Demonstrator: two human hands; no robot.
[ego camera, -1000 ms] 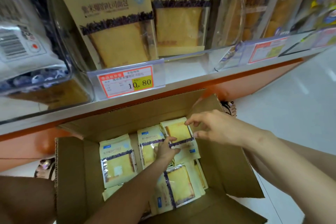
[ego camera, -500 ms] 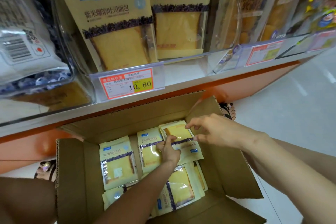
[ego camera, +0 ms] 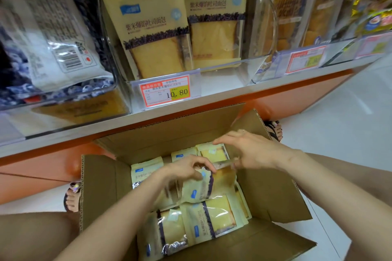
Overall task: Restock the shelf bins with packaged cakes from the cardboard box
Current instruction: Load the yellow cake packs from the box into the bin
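Now | step: picking stock | left hand (ego camera: 186,170) grips a cake pack (ego camera: 209,186), tilted up inside the cardboard box (ego camera: 99,186) | right hand (ego camera: 252,151) at the pack's edge, grasp unclear | next: lift it clear, up into the shelf bin (ego camera: 264,34).

Open cardboard box (ego camera: 101,186) sits on the pale floor (ego camera: 339,123) tight against the orange-fronted shelf (ego camera: 222,89), its white deck carrying clear bins (ego camera: 270,17) side by side, price tag (ego camera: 165,91) up front.

Open box below, crowded bin above
The cardboard box (ego camera: 99,186) gapes upward between raised flaps (ego camera: 275,197), the shelf edge (ego camera: 222,101) just behind. Standing packs (ego camera: 152,27) fill most of the clear bin (ego camera: 263,27), leaving a gap beside its right wall.
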